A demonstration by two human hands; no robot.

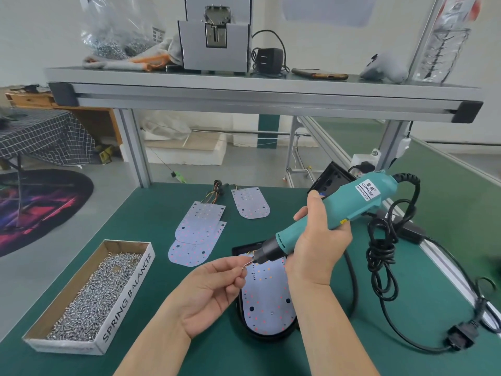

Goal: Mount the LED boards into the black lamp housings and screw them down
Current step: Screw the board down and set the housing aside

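LED board (267,291) is lying seated in the black lamp housing (268,335) on the green mat (151,207), its long axis running near to far, rounded end nearest. Just above its far end the left hand (208,291) is pinching a small screw (247,264) between thumb and fingertip, offering it to the bit of the screwdriver (352,204). The right hand (320,240) is gripping that tool, fingers wrapped round the barrel, nose slanting down to the left. The board is sitting directly below both hands. Whether screw and bit are touching is too small to tell, and the hands are hiding the board's far holes. Farther left, spare boards (198,234) are lying; the screw box (89,297) is sitting near left.
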